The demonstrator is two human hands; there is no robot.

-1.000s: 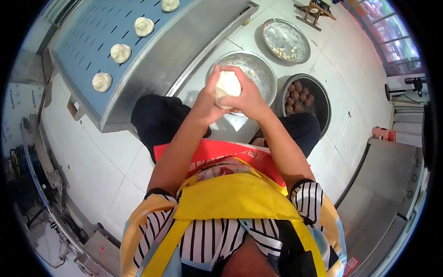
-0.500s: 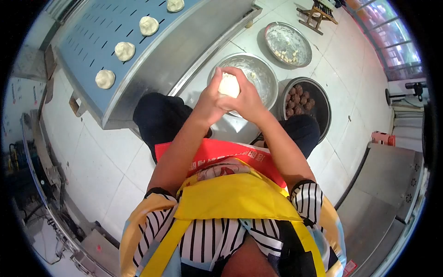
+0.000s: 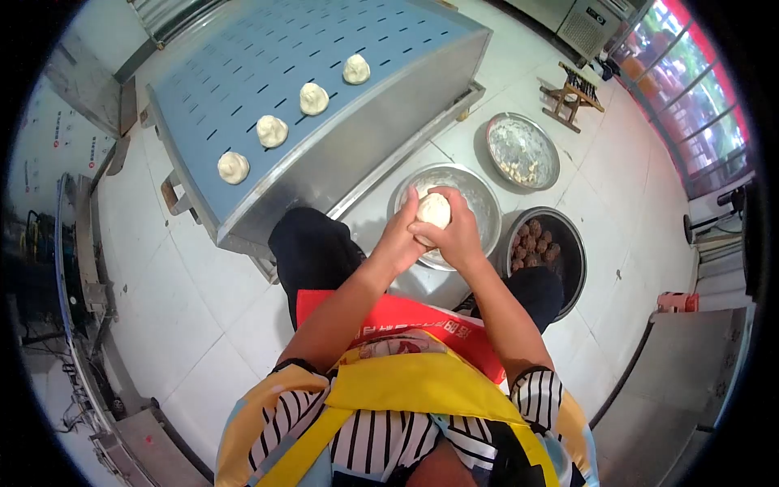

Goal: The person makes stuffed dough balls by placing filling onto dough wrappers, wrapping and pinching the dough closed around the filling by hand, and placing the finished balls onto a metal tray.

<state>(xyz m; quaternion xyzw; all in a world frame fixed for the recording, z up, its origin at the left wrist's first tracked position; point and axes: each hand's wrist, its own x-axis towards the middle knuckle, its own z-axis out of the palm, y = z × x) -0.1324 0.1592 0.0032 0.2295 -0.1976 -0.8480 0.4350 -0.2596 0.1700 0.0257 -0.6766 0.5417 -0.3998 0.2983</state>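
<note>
A pale, rounded dough ball (image 3: 434,210) sits between my two hands. My left hand (image 3: 402,239) cups it from the left side, and my right hand (image 3: 459,233) wraps its right side with the thumb across the front. Whatever is inside the dough does not show. Directly beneath the hands stands a floury steel bowl (image 3: 479,195) on the floor. To the right, a dark-rimmed tub (image 3: 574,280) holds several brown balls (image 3: 533,243).
At upper left is a blue slotted tray (image 3: 268,57) on a steel frame, with several dough balls (image 3: 314,99) in a row along its near edge. A second steel basin (image 3: 523,150) contains small dough bits. Beyond it stands a small stool (image 3: 574,93).
The camera view has shifted, so the surroundings appear lower and further right. Both hands stay around the dough ball, and my right thumb now lies across its front.
</note>
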